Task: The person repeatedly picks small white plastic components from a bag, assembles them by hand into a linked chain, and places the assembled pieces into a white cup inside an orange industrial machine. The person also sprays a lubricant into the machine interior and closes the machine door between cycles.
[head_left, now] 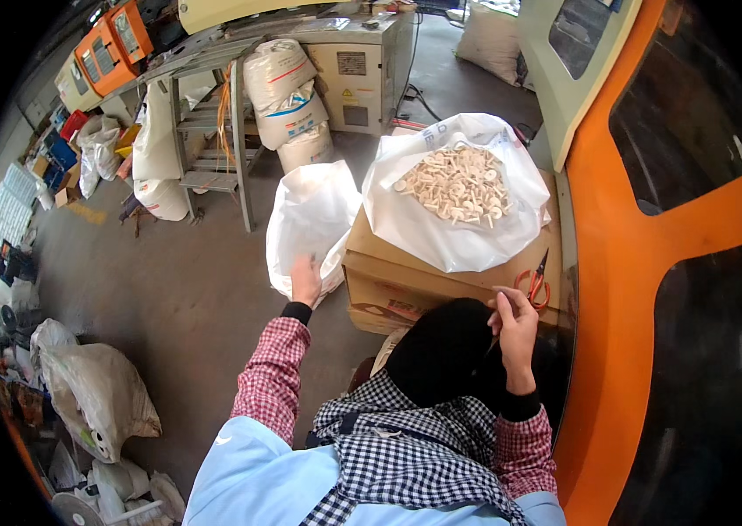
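Observation:
My left hand (305, 282) is over the near rim of an open white sack (287, 223) standing on the floor. Motion blurs its fingers, so their pose is unclear. Above my lap, beside the near edge of a cardboard box (406, 273), my right hand (515, 329) has its thumb and fingers drawn together; anything between them is too small to name. On the box sits a white plastic bag (467, 254), its mouth spread wide around a heap of small cream plastic parts (458, 184) with round heads and stems. Orange-handled scissors (533, 287) lie near my right hand.
An orange machine (621, 289) with dark windows rises close on my right. Ahead stand stacked filled sacks (287, 96) and a metal step stand (213, 167). A large, partly see-through bag (95, 386) lies on the floor (169, 289) at left.

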`<state>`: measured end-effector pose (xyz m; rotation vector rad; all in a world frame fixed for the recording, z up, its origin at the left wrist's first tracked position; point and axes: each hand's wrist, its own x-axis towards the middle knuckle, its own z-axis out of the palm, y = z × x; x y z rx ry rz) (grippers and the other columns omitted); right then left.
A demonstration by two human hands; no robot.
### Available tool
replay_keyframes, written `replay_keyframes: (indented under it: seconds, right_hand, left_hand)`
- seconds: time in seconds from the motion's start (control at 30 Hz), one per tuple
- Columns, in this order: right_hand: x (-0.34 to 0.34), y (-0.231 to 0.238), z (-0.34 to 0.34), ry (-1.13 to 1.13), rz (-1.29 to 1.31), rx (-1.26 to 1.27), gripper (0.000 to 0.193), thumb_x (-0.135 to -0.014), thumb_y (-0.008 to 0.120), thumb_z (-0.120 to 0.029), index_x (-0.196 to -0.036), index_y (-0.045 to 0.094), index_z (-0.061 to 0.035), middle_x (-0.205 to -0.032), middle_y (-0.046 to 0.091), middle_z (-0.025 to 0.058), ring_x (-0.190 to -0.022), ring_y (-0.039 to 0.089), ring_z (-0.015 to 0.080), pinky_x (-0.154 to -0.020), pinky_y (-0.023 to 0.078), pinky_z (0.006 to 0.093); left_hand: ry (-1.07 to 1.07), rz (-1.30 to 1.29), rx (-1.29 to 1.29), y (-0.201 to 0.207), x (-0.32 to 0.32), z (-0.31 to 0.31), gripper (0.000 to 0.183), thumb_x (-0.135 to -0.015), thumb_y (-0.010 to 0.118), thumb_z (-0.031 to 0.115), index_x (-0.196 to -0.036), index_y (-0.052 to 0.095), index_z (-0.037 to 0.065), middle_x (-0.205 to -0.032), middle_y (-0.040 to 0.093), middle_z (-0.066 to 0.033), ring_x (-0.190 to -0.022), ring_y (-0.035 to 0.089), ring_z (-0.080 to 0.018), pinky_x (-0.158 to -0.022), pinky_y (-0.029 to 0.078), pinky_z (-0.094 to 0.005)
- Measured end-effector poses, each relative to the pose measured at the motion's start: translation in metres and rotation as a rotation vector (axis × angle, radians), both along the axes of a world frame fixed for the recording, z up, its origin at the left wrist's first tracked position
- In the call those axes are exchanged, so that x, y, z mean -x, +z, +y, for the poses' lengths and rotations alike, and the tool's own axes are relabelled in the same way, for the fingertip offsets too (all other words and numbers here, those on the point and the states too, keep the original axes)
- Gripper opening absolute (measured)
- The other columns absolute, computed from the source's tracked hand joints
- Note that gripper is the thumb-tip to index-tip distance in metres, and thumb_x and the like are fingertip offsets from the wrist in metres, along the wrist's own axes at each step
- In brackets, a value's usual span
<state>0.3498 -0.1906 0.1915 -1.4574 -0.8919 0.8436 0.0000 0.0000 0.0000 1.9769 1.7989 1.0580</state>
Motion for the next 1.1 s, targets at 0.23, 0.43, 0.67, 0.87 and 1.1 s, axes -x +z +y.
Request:
replay_keyframes:
  seconds: [0.23,0.43,0.67,0.87,1.1]
  right_hand:
    - [0.010,0.056,-0.106,-0.376,-0.595,-0.353,0.018,-0.092,0.048,-0.007,-0.080,0.059,0.0007,-0.068,0.058,0.0069,-0.046,0.045,0.0081,-0.043,0.036,0.0228]
    - [0.037,0.124,-0.206,-0.938,-1.135,-0.454,0.015,-0.082,0.048,-0.001,-0.075,0.060,0.0053,-0.063,0.059,0.0127,-0.051,0.054,0.0232,-0.049,0.044,0.0306]
    - [0.100,0.149,-0.330,-1.735,-1.699,-0.181,0.029,-0.091,0.054,-0.020,-0.109,0.057,0.0016,-0.100,0.060,0.0187,-0.099,0.057,0.0316,-0.086,0.049,0.0423]
    - [0.101,0.172,-0.342,-2.005,-2.218,0.090,0.023,-0.089,0.058,-0.021,-0.095,0.063,0.0009,-0.109,0.056,0.0195,-0.100,0.053,0.0345,-0.082,0.045,0.0467]
    - [0.084,0.132,-0.283,-1.400,-1.922,-0.493,0.023,-0.091,0.054,-0.023,-0.088,0.065,-0.0022,-0.106,0.057,0.0198,-0.096,0.055,0.0338,-0.078,0.046,0.0448]
  left_hand:
    - [-0.427,-0.212,-0.183,0.070,-0.108,-0.114,0.013,-0.085,0.051,0.002,-0.097,0.056,0.000,-0.091,0.054,-0.0213,-0.084,0.053,-0.0405,-0.071,0.044,-0.0436]
    - [-1.143,-0.283,-0.266,0.134,-0.192,-0.198,0.021,-0.076,0.058,-0.006,-0.096,0.063,0.000,-0.091,0.059,-0.0144,-0.080,0.059,-0.0285,-0.068,0.050,-0.0346]
    - [-1.618,-0.260,-0.307,0.132,-0.266,-0.235,0.025,-0.078,0.055,-0.003,-0.102,0.058,0.001,-0.097,0.054,-0.0150,-0.087,0.055,-0.0303,-0.074,0.047,-0.0373]
    - [-1.487,-0.231,-0.462,0.121,-0.248,-0.221,0.031,-0.073,0.056,-0.001,-0.104,0.056,-0.002,-0.097,0.054,-0.0161,-0.087,0.054,-0.0304,-0.076,0.046,-0.0369]
    - [-0.390,-0.097,-0.162,0.030,-0.093,-0.144,0.042,-0.070,0.061,0.001,-0.110,0.050,0.002,-0.107,0.051,-0.0210,-0.099,0.048,-0.0397,-0.085,0.041,-0.0462]
